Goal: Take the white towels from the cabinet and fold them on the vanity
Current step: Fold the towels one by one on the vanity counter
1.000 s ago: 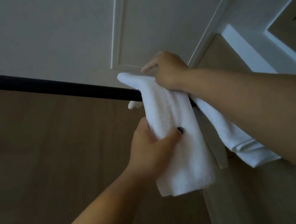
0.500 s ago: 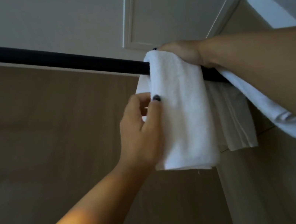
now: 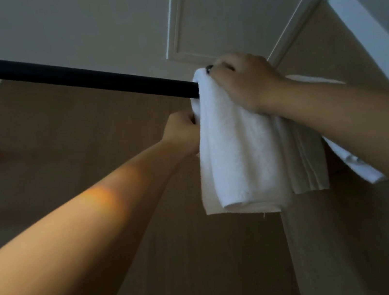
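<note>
The thick white terry towel [image 3: 237, 150] hangs folded over the black round metal rail [image 3: 70, 76], its doubled lower edge loose below. My right hand [image 3: 245, 80] sits on top where the cloth crosses the rail, fingers curled over the fold, so that grip is closed on the towel. My left hand [image 3: 183, 133] has left the front face, where its thumb lay a moment ago, and gone to the towel's left edge just under the rail; its fingers are tucked behind the cloth, so I cannot tell whether that grip is pinching the edge or only touching it. The right hand has also come forward, from behind the fold onto its top.

To me this reads as the lift-off being set up: one hand on the crest, the other gathering the hanging side, with the towel still draped and no folding begun.

Behind it hangs a thinner white cloth [image 3: 304, 155], and another white towel [image 3: 359, 167] shows past my right forearm. Around them are the brown wooden cabinet wall [image 3: 72, 141] and a pale panelled ceiling [image 3: 230, 9].
</note>
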The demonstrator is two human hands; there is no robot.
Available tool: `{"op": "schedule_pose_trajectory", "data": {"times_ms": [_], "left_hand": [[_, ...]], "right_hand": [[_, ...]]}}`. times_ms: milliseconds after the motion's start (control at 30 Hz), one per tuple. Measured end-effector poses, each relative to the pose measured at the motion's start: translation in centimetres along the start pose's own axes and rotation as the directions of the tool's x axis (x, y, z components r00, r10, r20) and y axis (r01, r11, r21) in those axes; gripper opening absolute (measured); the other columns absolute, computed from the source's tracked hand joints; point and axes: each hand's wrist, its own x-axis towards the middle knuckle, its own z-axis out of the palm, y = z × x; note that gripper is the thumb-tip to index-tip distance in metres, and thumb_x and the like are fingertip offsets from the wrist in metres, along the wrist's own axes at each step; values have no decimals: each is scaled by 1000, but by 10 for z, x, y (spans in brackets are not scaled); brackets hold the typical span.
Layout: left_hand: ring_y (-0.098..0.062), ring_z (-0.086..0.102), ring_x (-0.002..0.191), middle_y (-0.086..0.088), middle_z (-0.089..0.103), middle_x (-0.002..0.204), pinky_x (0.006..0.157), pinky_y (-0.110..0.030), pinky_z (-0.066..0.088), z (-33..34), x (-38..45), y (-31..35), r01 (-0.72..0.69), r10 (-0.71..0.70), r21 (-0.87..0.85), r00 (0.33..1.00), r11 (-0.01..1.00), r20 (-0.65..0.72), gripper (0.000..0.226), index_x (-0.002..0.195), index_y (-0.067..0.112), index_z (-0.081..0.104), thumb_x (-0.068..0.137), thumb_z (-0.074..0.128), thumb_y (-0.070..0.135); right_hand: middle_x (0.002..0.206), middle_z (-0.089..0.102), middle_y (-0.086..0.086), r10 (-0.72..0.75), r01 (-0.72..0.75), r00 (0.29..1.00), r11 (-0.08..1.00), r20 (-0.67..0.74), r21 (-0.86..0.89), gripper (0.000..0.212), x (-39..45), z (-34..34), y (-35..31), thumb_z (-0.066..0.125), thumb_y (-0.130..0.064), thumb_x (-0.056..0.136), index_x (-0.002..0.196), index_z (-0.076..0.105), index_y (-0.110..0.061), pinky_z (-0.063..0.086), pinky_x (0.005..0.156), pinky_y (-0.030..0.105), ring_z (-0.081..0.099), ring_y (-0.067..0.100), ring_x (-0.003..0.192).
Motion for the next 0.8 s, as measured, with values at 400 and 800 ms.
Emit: {"op": "schedule_pose_trajectory", "data": {"times_ms": [400, 800], "left_hand": [[-14, 70, 66, -3, 72, 72, 61, -24, 57, 13, -48, -7, 123, 17, -523, 967, 843, 255, 16, 99, -1, 66, 97, 50, 2], [-33, 64, 94, -21, 66, 101, 91, -40, 55, 13, -79, -6, 218, -27, -771, 967, 598, 252, 35, 110, -10, 62, 89, 35, -2]], "right_hand": [[163, 7, -6, -100, 103, 989, 994, 111, -25, 65, -90, -2, -6, 50, -49, 85, 147, 36, -39, 12, 120, 45, 2, 15, 149], [160, 26, 1, -31, 69, 987, 969, -159, 238, 41, -80, 25, -4, 33, -16, 105, 143, 46, -19, 12, 120, 27, 13, 14, 150]]}}
